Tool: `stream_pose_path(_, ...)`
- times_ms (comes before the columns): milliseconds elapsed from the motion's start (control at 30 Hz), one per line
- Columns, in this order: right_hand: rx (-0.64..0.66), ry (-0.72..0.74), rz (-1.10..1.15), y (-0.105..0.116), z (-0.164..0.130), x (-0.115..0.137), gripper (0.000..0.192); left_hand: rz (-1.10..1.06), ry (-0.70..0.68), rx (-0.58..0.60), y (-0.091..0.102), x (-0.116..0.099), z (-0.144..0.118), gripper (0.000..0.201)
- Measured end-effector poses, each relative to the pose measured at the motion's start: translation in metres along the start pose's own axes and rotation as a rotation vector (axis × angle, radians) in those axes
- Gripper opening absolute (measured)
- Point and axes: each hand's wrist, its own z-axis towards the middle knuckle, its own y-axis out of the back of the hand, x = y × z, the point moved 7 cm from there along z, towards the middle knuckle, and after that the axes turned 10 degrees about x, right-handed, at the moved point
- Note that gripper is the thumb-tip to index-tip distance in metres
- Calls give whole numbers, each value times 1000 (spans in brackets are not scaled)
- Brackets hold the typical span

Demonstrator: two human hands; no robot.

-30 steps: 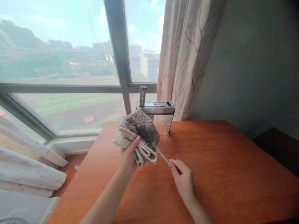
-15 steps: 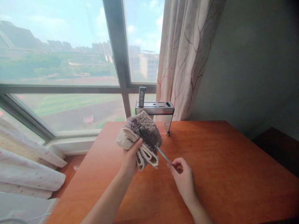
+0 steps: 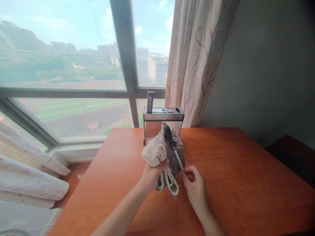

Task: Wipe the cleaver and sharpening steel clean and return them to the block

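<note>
Left hand point(image 3: 153, 170) grips a bunched grey-brown and cream terry towel point(image 3: 164, 154) above the orange-brown wooden bench point(image 3: 233, 170), with a black-handled, thin steel-bladed knife point(image 3: 172, 144) lying against the pile. Knife's long axis runs steeply, handle up and away, blade tip down toward the right hand point(image 3: 194, 186), whose fingertips pinch the tip. Metal knife rack point(image 3: 163, 114) stands just behind.
</note>
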Motion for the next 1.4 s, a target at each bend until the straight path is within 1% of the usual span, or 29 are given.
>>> stream_pose_path(67, 44, -17, 51, -4, -1, 1, 28, -68, 38, 26, -4, 1, -1, 43)
stream_pose_path(200, 118, -54, 169, -13, -3, -1, 30, -221, 102, 37, -8, -4, -4, 45)
stream_pose_path(300, 189, -98, 248, -19, -5, -3, 36, -309, 156, 11, -5, -8, -4, 44)
stream_pose_path(367, 242, -110, 308, -23, -7, -1, 38, -345, 190, -13, 0, -10, -3, 39)
stream_pose_path(467, 362, -146, 413, -32, -10, 3, 36, -390, 212, -11, 5, -12, -1, 32)
stream_pose_path(567, 507, -186, 481, -43, -16, 7, 38, -412, 236, 44, 1, -11, -1, 33)
stream_pose_path(633, 555, -224, 526, -48, -19, 5, 40, -407, 258, 71, -3, -9, -4, 36)
stream_pose_path(800, 549, -346, 696, -51, -27, -7, 36, -408, 308, 127, -13, 0, -13, 46)
stream_pose_path(933, 544, -422, 795, -50, -30, -12, 42, -387, 329, 163, -21, 7, -17, 51)
stream_pose_path(1000, 561, -455, 847, -50, -30, -11, 43, -378, 316, 149, -22, 10, -16, 51)
stream_pose_path(1067, 599, -473, 901, -51, -30, -9, 44, -371, 291, 104, -21, 11, -14, 48)
stream_pose_path(1167, 614, -436, 972, -48, -26, -1, 35, -362, 254, 11, -14, 12, -8, 41)
stream_pose_path(1233, 583, -357, 983, -43, -22, 6, 28, -339, 199, -64, -5, 10, -4, 38)
stream_pose_path(1300, 540, -285, 965, -37, -18, 11, 27, -286, 115, -132, 4, 6, -1, 41)
stream_pose_path(1333, 520, -267, 955, -36, -17, 12, 28, -251, 80, -145, 6, 5, 0, 44)
stream_pose_path(1367, 503, -266, 947, -35, -16, 11, 29, -215, 63, -129, 7, 5, 0, 45)
stream_pose_path(1400, 487, -276, 942, -35, -16, 10, 30, -182, 72, -79, 4, 7, 0, 45)
